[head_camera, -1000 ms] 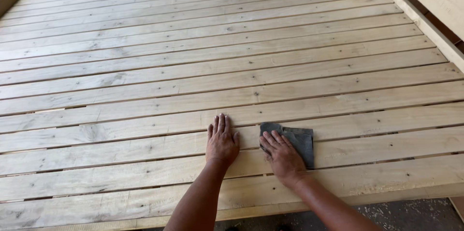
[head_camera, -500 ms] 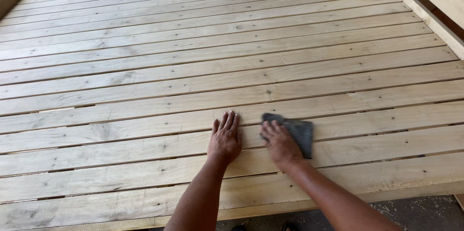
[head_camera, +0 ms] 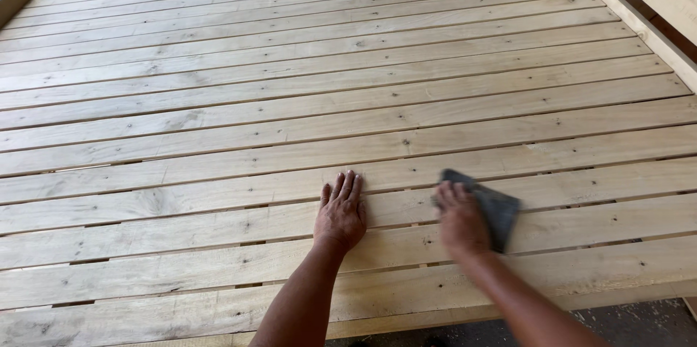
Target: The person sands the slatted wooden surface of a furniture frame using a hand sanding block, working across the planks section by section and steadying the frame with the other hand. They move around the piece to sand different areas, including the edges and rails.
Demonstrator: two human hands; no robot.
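Sandpaper sheet (head_camera: 494,209) lies under the flat right hand (head_camera: 462,220); left hand (head_camera: 340,213) rests fingers-spread, grasping nothing, on slats (head_camera: 218,122).

Right hand (head_camera: 462,218) (blurred) half-hides cloth (head_camera: 494,205).

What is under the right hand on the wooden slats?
A grey sheet lies flat under the right hand, on the wooden slats. The hand covers its left part.
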